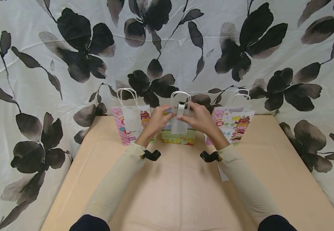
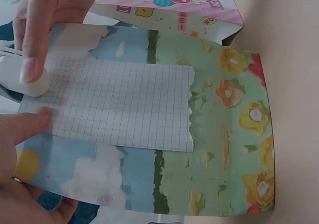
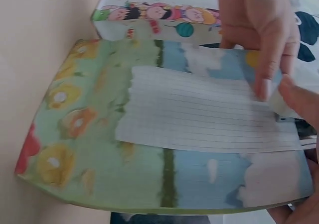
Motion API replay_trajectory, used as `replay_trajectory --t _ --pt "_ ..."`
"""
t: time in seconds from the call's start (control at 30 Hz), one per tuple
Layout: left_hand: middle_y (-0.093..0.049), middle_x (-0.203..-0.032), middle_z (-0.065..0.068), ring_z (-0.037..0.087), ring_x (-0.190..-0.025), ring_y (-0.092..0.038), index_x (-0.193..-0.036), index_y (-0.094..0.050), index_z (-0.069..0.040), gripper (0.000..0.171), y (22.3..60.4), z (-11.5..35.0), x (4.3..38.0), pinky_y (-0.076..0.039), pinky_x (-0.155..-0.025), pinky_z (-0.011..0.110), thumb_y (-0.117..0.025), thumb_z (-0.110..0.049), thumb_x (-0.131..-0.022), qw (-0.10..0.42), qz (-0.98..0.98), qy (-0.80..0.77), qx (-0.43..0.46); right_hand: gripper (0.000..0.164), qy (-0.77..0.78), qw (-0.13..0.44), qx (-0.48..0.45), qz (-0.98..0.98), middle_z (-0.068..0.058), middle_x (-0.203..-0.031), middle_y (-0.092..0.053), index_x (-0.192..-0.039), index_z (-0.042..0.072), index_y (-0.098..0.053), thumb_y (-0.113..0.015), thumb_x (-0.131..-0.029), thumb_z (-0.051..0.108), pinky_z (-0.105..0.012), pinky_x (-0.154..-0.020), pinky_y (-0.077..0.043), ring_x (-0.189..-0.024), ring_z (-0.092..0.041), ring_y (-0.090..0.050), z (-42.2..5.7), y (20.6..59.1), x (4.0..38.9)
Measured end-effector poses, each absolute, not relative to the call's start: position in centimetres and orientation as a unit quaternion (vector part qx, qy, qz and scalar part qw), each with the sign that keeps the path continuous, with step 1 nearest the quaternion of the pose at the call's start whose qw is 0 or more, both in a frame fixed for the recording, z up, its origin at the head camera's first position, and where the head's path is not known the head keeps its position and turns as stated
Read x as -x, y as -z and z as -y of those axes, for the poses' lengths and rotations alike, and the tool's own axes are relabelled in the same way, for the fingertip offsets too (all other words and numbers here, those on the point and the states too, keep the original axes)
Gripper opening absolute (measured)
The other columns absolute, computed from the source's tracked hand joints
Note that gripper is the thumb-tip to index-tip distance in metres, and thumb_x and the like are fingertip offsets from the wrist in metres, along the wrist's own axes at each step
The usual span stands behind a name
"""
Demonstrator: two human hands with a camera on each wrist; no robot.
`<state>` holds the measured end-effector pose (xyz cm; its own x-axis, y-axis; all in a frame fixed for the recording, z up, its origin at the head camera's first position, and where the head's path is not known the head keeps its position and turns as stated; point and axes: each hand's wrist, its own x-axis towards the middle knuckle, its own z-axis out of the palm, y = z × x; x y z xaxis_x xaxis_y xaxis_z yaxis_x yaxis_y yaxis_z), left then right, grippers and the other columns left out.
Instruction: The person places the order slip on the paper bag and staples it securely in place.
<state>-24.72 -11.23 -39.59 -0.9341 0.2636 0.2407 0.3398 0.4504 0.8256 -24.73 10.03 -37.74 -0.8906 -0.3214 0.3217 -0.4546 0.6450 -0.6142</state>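
Observation:
A small paper bag with a painted meadow, yellow flowers and blue sky stands in the middle, white handles up. Over its front lies a gridded paper slip, its lower edge torn. My left hand grips the bag's upper edge, thumb on the slip's side and other fingers partly behind the bag. My right hand holds a white stapler at the top edge over the slip, its thumb on the stapler. The stapler's far part is hidden.
A pink and white paper bag with a white slip on its front stands to the left. Another patterned bag is on the right. A white paper piece lies partly under my right forearm. Floral cloth hangs behind the table.

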Motion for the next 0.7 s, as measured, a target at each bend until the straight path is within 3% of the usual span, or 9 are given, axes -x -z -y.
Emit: replay_trajectory --t 0.1,0.2,0.3,0.37,0.5,0.6,0.7 --pt "-0.065 -0.130 0.004 0.021 -0.126 -0.059 -0.127 -0.071 -0.012 0.029 39.6 11.3 24.7 -0.048 -0.106 0.042 -0.066 -0.021 -0.100 0.037 0.852 0.491 0.179 0.053 -0.402 0.087 -0.216 0.885 -0.008 -0.109 -0.069 -0.120 0.007 -0.064 -0.086 -0.082 0.038 -0.040 -0.076 -0.050 -0.089 -0.023 -0.059 -10.2 37.2 24.9" --pt "-0.065 -0.129 0.003 0.020 -0.125 -0.059 -0.126 -0.071 -0.012 0.029 39.6 11.3 24.8 -0.048 -0.106 0.041 -0.067 -0.022 -0.100 0.039 0.854 0.486 0.182 0.060 -0.439 0.095 -0.222 0.865 -0.006 -0.109 -0.067 -0.133 0.013 -0.058 -0.085 -0.084 0.034 -0.039 -0.077 -0.053 -0.090 -0.021 -0.061 -10.2 36.6 25.0" --pt "-0.066 -0.127 0.003 0.019 -0.119 -0.061 -0.124 -0.071 -0.011 0.028 39.6 11.2 24.9 -0.050 -0.103 0.041 -0.067 -0.022 -0.099 0.039 0.853 0.487 0.183 0.075 -0.451 0.107 -0.233 0.855 -0.007 -0.109 -0.065 -0.151 0.025 -0.045 -0.082 -0.086 0.032 -0.040 -0.077 -0.056 -0.087 -0.021 -0.063 -10.4 35.9 25.2" --pt "-0.066 -0.125 0.003 0.019 -0.116 -0.062 -0.123 -0.070 -0.010 0.027 39.5 11.1 24.9 -0.051 -0.102 0.041 -0.067 -0.021 -0.099 0.037 0.852 0.489 0.184 0.078 -0.447 0.116 -0.240 0.854 -0.008 -0.106 -0.063 -0.154 0.030 -0.040 -0.080 -0.088 0.031 -0.039 -0.074 -0.056 -0.082 -0.022 -0.062 -10.5 35.6 25.3" --pt "-0.066 -0.123 0.003 0.020 -0.114 -0.062 -0.122 -0.070 -0.010 0.025 39.4 11.2 24.9 -0.051 -0.101 0.042 -0.068 -0.019 -0.099 0.032 0.850 0.493 0.181 0.063 -0.437 0.127 -0.237 0.858 -0.008 -0.098 -0.063 -0.141 0.019 -0.049 -0.081 -0.089 0.032 -0.037 -0.068 -0.055 -0.078 -0.021 -0.062 -10.9 35.3 25.4" --pt "-0.066 -0.123 0.004 0.020 -0.114 -0.062 -0.122 -0.070 -0.010 0.025 39.5 11.3 25.0 -0.051 -0.101 0.043 -0.068 -0.018 -0.099 0.030 0.851 0.492 0.182 0.051 -0.434 0.129 -0.228 0.862 -0.009 -0.102 -0.065 -0.124 0.011 -0.053 -0.081 -0.087 0.031 -0.037 -0.072 -0.058 -0.083 -0.021 -0.067 -11.2 35.2 25.4" --pt "-0.067 -0.123 0.004 0.020 -0.114 -0.061 -0.122 -0.070 -0.009 0.025 39.5 11.4 25.0 -0.051 -0.102 0.043 -0.068 -0.018 -0.099 0.031 0.851 0.490 0.186 0.045 -0.428 0.131 -0.229 0.865 -0.010 -0.106 -0.068 -0.119 0.008 -0.056 -0.080 -0.087 0.028 -0.039 -0.076 -0.060 -0.090 -0.022 -0.072 -11.6 35.0 25.3"
